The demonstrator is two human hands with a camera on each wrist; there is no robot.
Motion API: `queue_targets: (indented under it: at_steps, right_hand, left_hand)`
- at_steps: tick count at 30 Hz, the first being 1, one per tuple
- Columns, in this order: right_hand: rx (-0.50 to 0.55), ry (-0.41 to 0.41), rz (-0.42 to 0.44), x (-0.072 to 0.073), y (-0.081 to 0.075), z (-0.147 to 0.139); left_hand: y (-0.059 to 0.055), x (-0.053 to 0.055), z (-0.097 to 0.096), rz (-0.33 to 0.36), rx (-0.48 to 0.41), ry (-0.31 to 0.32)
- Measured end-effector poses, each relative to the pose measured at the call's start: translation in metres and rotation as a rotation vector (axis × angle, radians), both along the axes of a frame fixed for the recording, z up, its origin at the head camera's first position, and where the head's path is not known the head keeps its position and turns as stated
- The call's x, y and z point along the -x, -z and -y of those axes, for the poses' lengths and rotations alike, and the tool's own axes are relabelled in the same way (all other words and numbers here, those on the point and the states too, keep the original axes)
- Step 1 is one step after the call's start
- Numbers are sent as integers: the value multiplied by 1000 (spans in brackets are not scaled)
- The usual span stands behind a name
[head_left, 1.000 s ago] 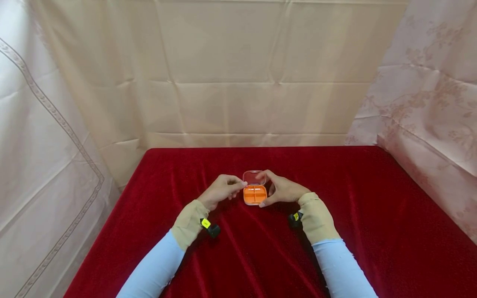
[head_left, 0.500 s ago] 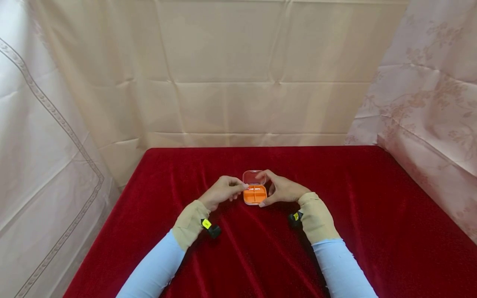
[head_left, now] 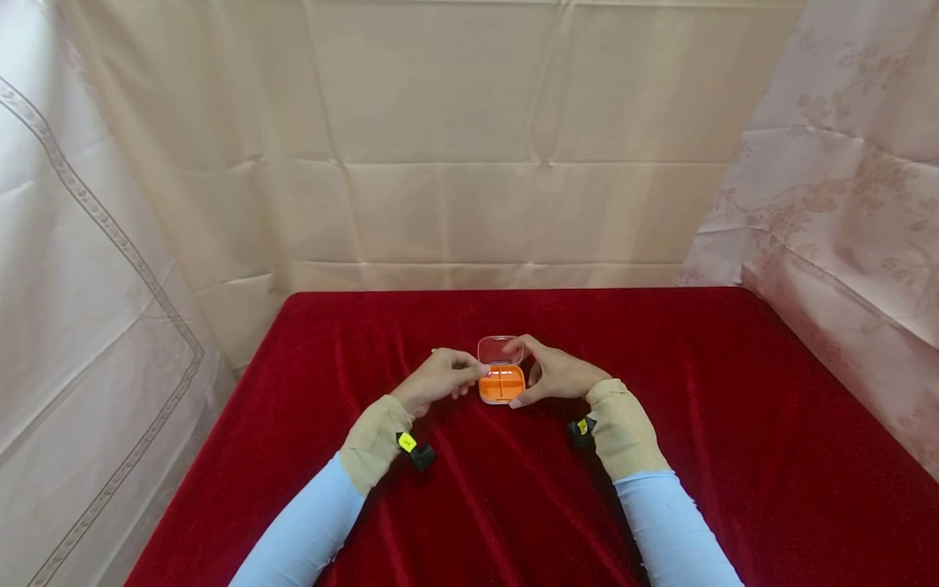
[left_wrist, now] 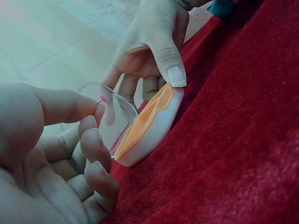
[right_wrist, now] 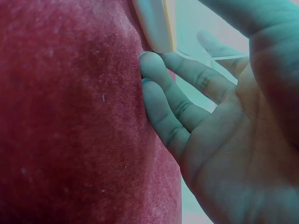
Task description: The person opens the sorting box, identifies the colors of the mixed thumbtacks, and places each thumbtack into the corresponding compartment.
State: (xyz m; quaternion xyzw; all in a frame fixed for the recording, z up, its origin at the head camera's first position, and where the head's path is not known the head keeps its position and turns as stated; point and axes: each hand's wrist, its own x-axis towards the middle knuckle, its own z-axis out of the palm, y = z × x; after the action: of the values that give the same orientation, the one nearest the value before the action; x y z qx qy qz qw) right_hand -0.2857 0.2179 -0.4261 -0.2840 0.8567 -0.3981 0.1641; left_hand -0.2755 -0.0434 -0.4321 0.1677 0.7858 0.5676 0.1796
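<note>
A small pill box (head_left: 492, 391) with an orange insert divided into several compartments sits on the red cloth, its clear lid (head_left: 499, 350) raised at the back. My left hand (head_left: 438, 380) pinches a tiny pink pin (left_wrist: 103, 98) between thumb and forefinger, over the box's back left compartment. In the left wrist view its other fingers curl loosely below. My right hand (head_left: 563, 372) holds the box from the right: the thumb presses the front corner and the forefinger reaches behind the lid. From the right wrist, the white box side (right_wrist: 156, 25) shows beside the fingertips.
Wrinkled red velvet cloth (head_left: 484, 505) covers the table. A beige curtain (head_left: 469, 147) hangs behind its far edge, with pale patterned drapes on the left (head_left: 88, 285) and right (head_left: 851, 204). Small black cameras (head_left: 418, 452) are strapped to both wrists.
My left fingertips have moved slightly right and down with the pink pin, from the box's back left edge to over the compartment. The right hand and box have stayed put.
</note>
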Motion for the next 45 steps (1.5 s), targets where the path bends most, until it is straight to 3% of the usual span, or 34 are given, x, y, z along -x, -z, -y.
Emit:
queue_targets:
  at_steps: [8,16,45]
  right_hand:
    - [-11,8,5,0,-1,0]
    - [-9,9,11,-1,-1,0]
    - [-9,14,30,-1,-1,1]
  left_hand:
    - [0,2,2,-5,20,-15]
    - [1,1,0,-24,34,19]
    - [5,0,-2,-66,58,38]
